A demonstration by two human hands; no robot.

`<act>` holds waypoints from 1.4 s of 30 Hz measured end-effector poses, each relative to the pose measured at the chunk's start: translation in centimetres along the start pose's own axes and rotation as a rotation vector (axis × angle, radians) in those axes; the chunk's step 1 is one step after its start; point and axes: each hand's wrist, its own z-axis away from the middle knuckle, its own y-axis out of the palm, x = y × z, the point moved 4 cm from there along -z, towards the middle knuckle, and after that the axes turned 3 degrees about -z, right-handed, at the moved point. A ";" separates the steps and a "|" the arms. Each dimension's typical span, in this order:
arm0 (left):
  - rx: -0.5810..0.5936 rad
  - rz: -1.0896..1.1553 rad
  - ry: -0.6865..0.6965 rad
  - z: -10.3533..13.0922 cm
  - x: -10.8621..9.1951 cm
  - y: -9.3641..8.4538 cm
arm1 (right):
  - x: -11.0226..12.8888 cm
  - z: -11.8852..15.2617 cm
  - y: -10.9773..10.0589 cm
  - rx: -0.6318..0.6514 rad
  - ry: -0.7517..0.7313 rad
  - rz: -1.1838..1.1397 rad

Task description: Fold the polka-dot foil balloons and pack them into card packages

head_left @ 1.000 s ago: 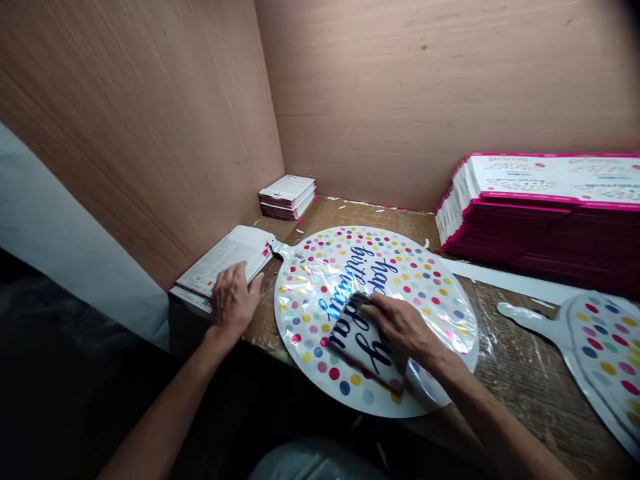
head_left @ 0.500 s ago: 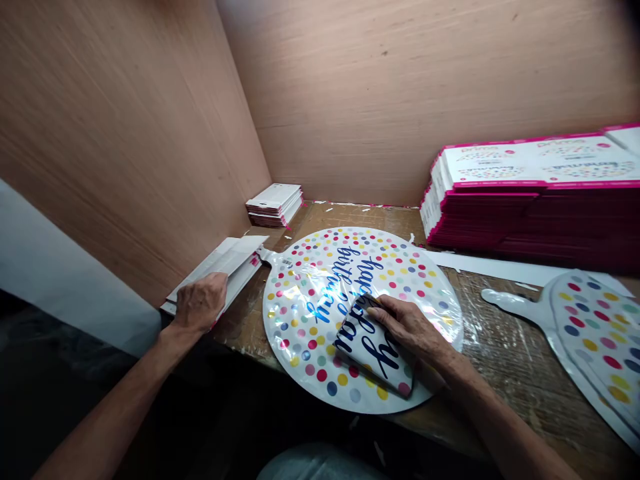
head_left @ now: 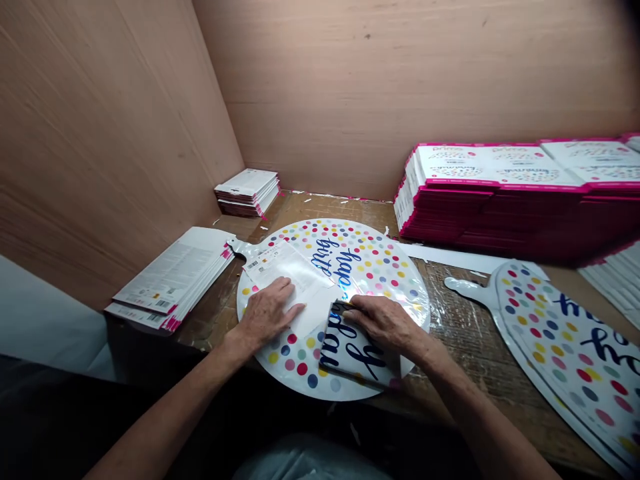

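Observation:
A round flat foil balloon (head_left: 385, 253) with coloured dots and blue lettering lies on the table, its neck pointing left. On its left half rests a white printed sleeve (head_left: 310, 303). My left hand (head_left: 269, 310) lies over the sleeve's near left part, thumb apart from the fingers. My right hand (head_left: 387, 325) pinches the upper edge of a folded foil balloon (head_left: 350, 347) with large dark letters, right beside the sleeve. Part of the folded piece is hidden beneath that hand.
At the left lies a fanned stack of white sleeves (head_left: 173, 273), with a smaller stack (head_left: 247, 190) in the back corner. Tall pink-edged stacks (head_left: 490, 193) stand at the back right. More dotted balloons (head_left: 555, 333) lie at the right. Wooden panels (head_left: 400, 87) close the back and left.
My left hand has moved right from the left stack, and a white sleeve now lies under it on the balloon. My right hand still holds the folded balloon. The view has shifted slightly right.

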 end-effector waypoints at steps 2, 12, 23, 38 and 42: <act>0.055 -0.051 0.014 -0.9 -1.1 0.6 | 0.8 -1.3 0.3 -0.026 -0.015 -0.002; 0.196 -0.239 0.057 -2.3 -1.2 0.7 | 2.5 -7.3 2.2 -0.113 0.090 0.122; -0.031 -0.230 0.243 -1.0 -1.3 -1.0 | 1.9 -7.3 1.8 -0.149 0.289 0.191; -0.358 0.863 -0.561 0.2 -1.6 0.7 | 0.8 -7.1 1.2 -0.515 0.271 0.052; -0.412 1.161 -0.690 -0.7 -1.2 2.9 | 1.4 -4.0 1.8 -0.574 0.053 -0.036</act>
